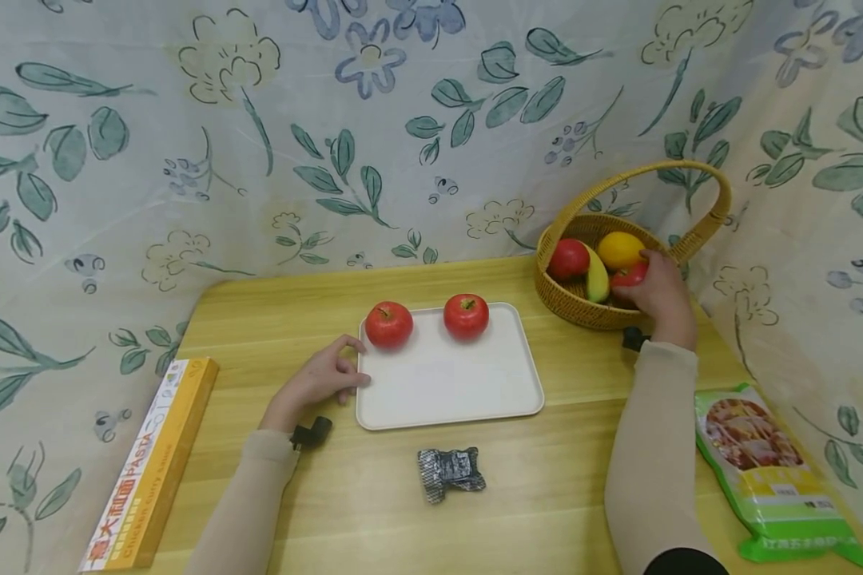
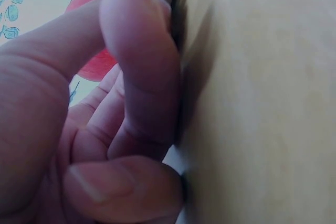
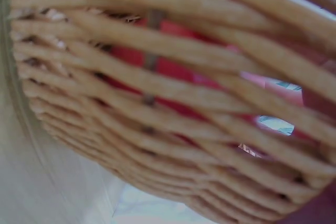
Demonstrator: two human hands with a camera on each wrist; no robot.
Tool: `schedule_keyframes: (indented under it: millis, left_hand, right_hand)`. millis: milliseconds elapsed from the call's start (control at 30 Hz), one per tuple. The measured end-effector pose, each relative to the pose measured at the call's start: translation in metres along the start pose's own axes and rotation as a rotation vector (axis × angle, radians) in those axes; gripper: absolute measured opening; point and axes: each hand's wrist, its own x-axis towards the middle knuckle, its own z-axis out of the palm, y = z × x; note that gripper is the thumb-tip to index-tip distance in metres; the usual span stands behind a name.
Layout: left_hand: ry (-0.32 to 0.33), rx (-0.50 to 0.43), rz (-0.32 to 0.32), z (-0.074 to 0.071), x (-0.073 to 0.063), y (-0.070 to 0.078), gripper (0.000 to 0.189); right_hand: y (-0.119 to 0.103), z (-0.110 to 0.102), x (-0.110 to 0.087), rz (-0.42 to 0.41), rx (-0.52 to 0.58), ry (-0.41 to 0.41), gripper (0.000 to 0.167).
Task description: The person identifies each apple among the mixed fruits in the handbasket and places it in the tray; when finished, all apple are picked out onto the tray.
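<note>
My right hand reaches over the near rim of a wicker basket and grips a red apple inside it. The hand covers part of that apple. Through the weave in the right wrist view, something red shows. At the left edge of a white tray, my left hand rests with loosely bent fingers, index finger and thumb touching the rim. Two more red apples stand along the tray's far side.
Also in the basket are a red fruit, a banana and a yellow lemon-like fruit. A pasta box lies far left, a green food bag far right, a small dark packet before the tray. Floral cloth hangs behind.
</note>
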Motion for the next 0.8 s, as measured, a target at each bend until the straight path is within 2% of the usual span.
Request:
schedule_keyframes:
  millis: [400, 800]
  left_hand:
    - [0.003, -0.001, -0.002, 0.001, -0.001, 0.001, 0.057]
    - [0.005, 0.002, -0.001, 0.002, -0.003, 0.004, 0.055]
  right_hand:
    - [0.002, -0.001, -0.002, 0.0, 0.091, 0.05, 0.098]
    - [-0.002, 0.002, -0.011, -0.01, 0.182, 0.116, 0.09]
